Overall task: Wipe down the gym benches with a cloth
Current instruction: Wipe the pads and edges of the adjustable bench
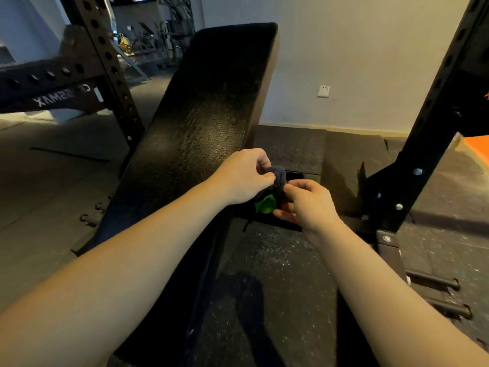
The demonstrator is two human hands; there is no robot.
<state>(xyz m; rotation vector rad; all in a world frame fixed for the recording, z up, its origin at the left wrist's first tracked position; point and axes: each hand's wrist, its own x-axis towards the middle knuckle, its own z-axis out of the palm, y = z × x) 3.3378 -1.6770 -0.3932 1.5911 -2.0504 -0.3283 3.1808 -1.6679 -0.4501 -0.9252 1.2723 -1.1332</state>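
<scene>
Cloth: dark blue, bunched into a wad, with a bright green patch on its underside. It's held in the air between both hands, just off the right edge of the gym bench and not touching the pad.

Left hand: fingers curled, pinching the top of the wad from the left. Right hand: thumb and fingers pinching it from the right and below. So both hands grip the cloth, and it looks like it's being folded or re-bunched rather than wiped with.

Progress, as a judgement: no stroke is under way. The pad is black, textured and inclined, running from the near left up to the far centre. There's a dull sheen along its middle, but that could be moisture or just light, so can't tell if any of it is wiped. Safest read is that the whole pad surface is left to do, or at least needs another pass. The task says benches, plural, but only this one is in view, so the status of the others is unknown.

Containers: no bucket, spray bottle or bin shows in the frame, so there are no contents to report.

Surroundings:
- The bench sits between black perforated rack uprights, left and right.
- Speckled rubber floor mat lies under and to the right of the bench.
- Storage pegs stick out of the rack base at lower right.
- Wall socket is on the pale wall behind.
- An orange object is cut off at the right edge and can't be identified.
</scene>
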